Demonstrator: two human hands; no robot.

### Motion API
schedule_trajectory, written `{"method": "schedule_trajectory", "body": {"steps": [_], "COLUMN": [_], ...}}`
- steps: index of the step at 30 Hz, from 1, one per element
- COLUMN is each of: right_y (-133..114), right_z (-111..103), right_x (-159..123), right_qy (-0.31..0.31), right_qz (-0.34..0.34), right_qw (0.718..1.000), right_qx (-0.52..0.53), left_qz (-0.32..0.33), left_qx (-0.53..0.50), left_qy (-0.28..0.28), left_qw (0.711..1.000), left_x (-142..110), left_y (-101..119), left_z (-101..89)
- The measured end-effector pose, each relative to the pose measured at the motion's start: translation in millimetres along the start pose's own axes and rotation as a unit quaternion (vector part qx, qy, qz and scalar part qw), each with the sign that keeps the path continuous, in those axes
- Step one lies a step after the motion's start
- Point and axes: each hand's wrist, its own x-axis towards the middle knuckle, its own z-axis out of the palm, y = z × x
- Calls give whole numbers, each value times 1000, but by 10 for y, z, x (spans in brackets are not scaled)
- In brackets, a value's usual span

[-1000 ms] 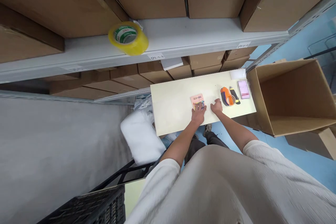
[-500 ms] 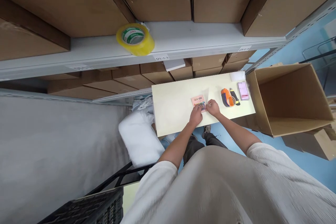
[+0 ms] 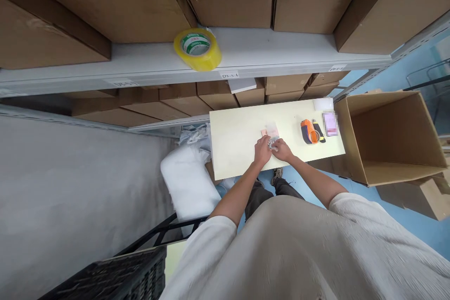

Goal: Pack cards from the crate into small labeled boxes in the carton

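Head view: left hand [image 3: 262, 151] touches pink card [image 3: 264, 132]; shelf label [image 3: 228, 75] starts "D".

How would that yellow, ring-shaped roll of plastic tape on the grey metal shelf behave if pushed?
Lying on its flat side, the yellow tape roll would probably slide rather than roll. Its thick winding suggests stiffness and some weight. Pushed outward, it might drop, sitting near the shelf's front edge.
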Motion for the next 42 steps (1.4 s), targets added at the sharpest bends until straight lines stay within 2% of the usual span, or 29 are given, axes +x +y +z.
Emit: {"method": "schedule_trajectory", "body": {"steps": [4, 6, 10, 13, 17, 20, 22, 24, 27, 31, 34, 36, 38, 42], "right_y": [131, 179, 193, 141, 41, -58, -150, -263, -454, -681, -782, -802, -784, -689], "right_z": [3, -25, -102, -155, -220, -261, -275, -274, -244, -144, -32, 45, 108, 175], "right_x": [-59, -62, 23, 131, 229, 256, 262, 261, 253, 243, 248, 255, 259, 248], "right_qy": [-9, 13, 97, 99, 91, 73, 84, 92, 70, 8, -33, -28, 6, 53], "right_qz": [-24, -16, 122, 201, 245, 239, 225, 204, 162, 132, 113, 102, 108, 159], "right_qw": [999, 999, 982, 959, 931, 919, 919, 921, 920, 914, 923, 936, 951, 959], "right_qx": [18, 39, 103, 173, 254, 304, 312, 318, 351, 384, 368, 335, 289, 228], "left_qz": [-29, -27, -9, -21, -46, -49, -53, -72, -110, -174, -218, -248, -277, -295], "left_qx": [20, 34, 35, 7, -41, -75, -90, -101, -140, -241, -258, -220, -184, -205], "left_qy": [-59, -70, -73, -66, -55, -41, -26, -12, 9, 48, 74, 84, 87, 82], "left_qw": [998, 997, 997, 998, 997, 995, 994, 992, 984, 953, 938, 940, 939, 930], "left_x": [30, 14, -24, -28, -3, 16, 18, 5, -47, -145, -185, -177, -145, -84], "left_y": [27, 10, -18, -32, -62, -58, -28, 13, 37, -95, -290, -420, -521, -613], "left_z": [-16, -2, 67, 129, 166, 136, 93, 38, -49, -150, -203, -221, -220, -177]}}
